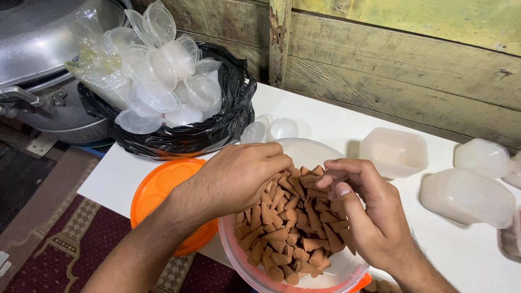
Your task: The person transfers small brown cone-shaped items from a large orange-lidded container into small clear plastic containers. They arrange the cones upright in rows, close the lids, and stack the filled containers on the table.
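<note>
A round clear tub (255, 271) with an orange rim stands at the table's near edge, heaped with small brown clay-like cones (290, 228). My left hand (241, 173) lies palm-down over the left of the heap, its fingers curled into the cones. My right hand (361, 209) is over the right side, thumb and fingers pinched together on a few cones. An orange lid (163, 187) lies flat just left of the tub, partly under my left forearm.
A black bag (217, 127) full of small clear lidded cups (163, 70) sits at the table's back left. Two loose clear cups (271, 130) lie behind the tub. Frosted rectangular containers (393, 152) stand at right. Big metal pots (43, 49) are far left, and a wooden wall (407, 59) runs behind.
</note>
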